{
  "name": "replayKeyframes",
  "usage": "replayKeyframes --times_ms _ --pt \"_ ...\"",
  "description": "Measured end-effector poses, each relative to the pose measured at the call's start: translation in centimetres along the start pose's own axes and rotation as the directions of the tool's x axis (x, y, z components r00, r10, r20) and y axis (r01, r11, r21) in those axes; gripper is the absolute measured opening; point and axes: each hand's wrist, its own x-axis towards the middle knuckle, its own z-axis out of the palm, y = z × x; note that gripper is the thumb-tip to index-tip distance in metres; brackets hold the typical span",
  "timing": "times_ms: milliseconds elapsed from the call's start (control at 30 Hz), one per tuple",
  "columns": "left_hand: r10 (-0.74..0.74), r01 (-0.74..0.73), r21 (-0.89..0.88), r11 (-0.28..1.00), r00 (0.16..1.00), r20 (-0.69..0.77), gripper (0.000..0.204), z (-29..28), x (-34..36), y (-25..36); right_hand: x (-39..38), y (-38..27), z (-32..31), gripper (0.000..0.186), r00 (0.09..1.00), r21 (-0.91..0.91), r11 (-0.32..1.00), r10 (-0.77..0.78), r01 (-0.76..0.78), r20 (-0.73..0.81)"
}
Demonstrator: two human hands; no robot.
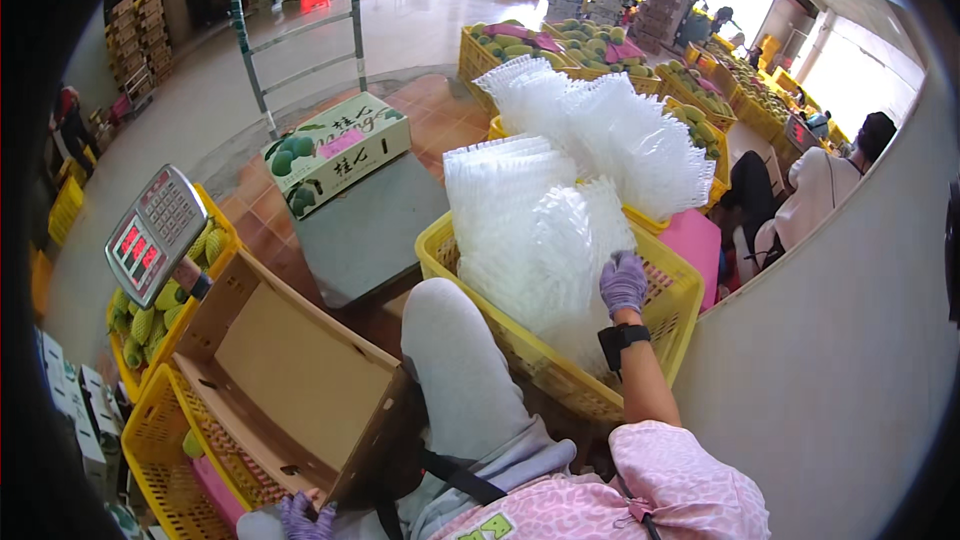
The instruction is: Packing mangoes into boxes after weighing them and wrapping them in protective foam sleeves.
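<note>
My right hand (623,283), in a purple glove with a black wrist strap, reaches into a yellow crate (672,312) and grips the edge of a stack of white foam net sleeves (530,220). My left hand (299,517), also gloved in purple, holds the near edge of an open empty cardboard box (290,375) at the bottom left. The box rests tilted on a yellow crate (150,445). My grey-trousered knee (455,360) lies between box and sleeve crate.
A platform scale (370,225) with a printed fruit carton (335,150) on it and a tilted display head (155,232) stands ahead. Yellow crates of green mangoes (150,325) sit left and far back (560,45). A white wall (840,340) runs along the right; seated people (820,190) are beyond.
</note>
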Motion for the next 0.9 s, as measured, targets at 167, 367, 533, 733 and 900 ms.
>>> replayKeyframes --times_ms 167,367,533,733,900 --pt "0.068 -0.056 0.210 0.976 0.996 -0.051 0.047 0.5 -0.1 -1.1 -2.1 4.7 6.3 0.025 0.804 0.015 0.999 0.018 -0.033 0.595" --pt "-0.048 0.058 0.246 0.967 0.998 -0.047 0.050 0.9 -0.2 -1.8 -3.1 3.7 8.4 0.020 0.894 -0.069 0.996 0.079 -0.054 0.442" --pt "0.042 -0.002 0.186 0.983 0.977 -0.209 0.032 0.2 -0.8 -1.0 -1.3 10.1 4.3 0.018 0.970 0.042 0.999 0.024 -0.035 0.242" --pt "0.022 -0.022 0.012 1.000 1.000 0.002 0.027 -2.0 0.4 0.6 4.9 12.1 -4.8 0.013 0.927 -0.205 0.911 -0.321 0.359 0.197" --pt "0.308 -0.294 0.283 0.913 0.951 -0.006 0.061 -7.1 2.2 8.0 3.2 -2.1 -13.4 0.022 0.879 0.813 0.514 -0.206 -0.276 0.429"
